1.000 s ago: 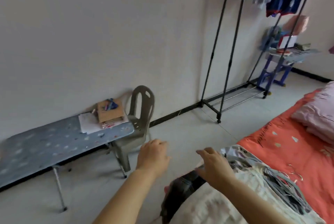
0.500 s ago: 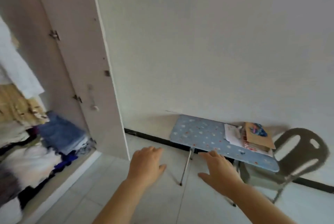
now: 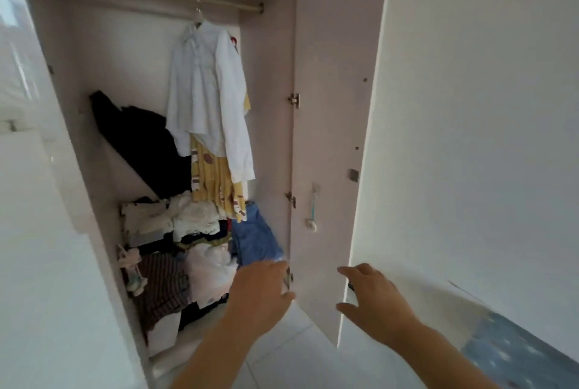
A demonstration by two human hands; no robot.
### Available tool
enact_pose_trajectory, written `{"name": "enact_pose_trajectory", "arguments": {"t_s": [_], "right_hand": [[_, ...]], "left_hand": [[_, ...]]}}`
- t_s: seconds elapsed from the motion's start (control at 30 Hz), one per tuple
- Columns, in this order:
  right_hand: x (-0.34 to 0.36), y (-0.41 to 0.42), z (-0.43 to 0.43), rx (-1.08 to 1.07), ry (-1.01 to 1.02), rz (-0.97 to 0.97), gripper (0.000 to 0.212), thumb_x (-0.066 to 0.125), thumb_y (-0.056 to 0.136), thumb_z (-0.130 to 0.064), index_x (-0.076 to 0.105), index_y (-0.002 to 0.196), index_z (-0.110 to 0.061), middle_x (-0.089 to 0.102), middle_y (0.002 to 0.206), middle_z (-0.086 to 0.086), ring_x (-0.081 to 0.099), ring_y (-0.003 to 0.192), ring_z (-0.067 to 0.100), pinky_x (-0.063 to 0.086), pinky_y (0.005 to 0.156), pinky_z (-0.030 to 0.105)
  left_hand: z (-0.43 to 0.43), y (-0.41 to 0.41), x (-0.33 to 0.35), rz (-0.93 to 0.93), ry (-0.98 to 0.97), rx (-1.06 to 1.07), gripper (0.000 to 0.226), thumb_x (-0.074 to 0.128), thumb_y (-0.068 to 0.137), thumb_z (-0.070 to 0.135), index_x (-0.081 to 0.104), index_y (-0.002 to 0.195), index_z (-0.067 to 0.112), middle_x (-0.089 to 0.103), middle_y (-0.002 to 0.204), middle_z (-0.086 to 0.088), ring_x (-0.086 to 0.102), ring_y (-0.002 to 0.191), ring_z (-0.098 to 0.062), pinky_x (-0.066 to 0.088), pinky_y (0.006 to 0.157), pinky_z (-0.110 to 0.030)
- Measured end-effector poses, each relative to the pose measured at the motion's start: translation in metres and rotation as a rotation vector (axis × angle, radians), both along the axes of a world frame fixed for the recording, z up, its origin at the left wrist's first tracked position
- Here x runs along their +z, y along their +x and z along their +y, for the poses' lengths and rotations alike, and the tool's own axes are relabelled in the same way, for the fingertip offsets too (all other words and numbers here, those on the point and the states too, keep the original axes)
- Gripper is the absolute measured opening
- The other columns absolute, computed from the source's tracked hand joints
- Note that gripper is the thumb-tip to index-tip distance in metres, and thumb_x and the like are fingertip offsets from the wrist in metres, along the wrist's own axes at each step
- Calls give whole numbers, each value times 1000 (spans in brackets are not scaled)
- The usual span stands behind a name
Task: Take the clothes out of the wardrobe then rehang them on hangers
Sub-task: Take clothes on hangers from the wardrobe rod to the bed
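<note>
- The clothes are in the wardrobe (image 3: 103,59). A shirt (image 3: 206,90) and a yellow dress (image 3: 216,181) hang from the rail (image 3: 225,3) on the right. A loose pile (image 3: 200,225) fills the bottom, with jeans (image 3: 255,238) at its right.
- Everything looks soft, light and floppy, so expect it to sag and trail. Lift the hung pieces by the hanger hook, and take pile items in a bunched handful.
- Your left hand (image 3: 260,291) hovers near the jeans with fingers relaxed, and its grip holds nothing.
- Your right hand (image 3: 372,297) is spread, its grip empty, just beside the door (image 3: 329,137) edge. You cannot tell whether it touches.
</note>
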State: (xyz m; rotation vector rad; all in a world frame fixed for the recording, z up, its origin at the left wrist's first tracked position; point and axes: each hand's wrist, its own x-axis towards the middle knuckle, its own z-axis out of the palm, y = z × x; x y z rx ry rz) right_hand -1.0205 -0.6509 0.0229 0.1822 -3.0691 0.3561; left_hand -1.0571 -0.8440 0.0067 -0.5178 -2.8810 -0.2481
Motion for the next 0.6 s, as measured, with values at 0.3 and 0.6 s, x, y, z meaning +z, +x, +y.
{"name": "enact_pose_trajectory", "arguments": {"t_s": [0.3,0.6], "right_hand": [[34,-174,-43,228,-23,91,50,54,91,-36,37,137,-26,45,135,-3,45,122,16,35,103,26],[66,-355,-109,325,-50,191,56,53,92,-34,31,142,-25,40,137,-1,43,122,14,35,97,19]], "left_hand": [[-44,-129,34,97,65,219,45,43,92,45,42,134,26,50,130,5,47,119,-16,37,99,-31],[-102,-300,59,256,184,242,32,47,92,33,51,122,22,56,118,5,53,108,-15,40,89,-26]]}}
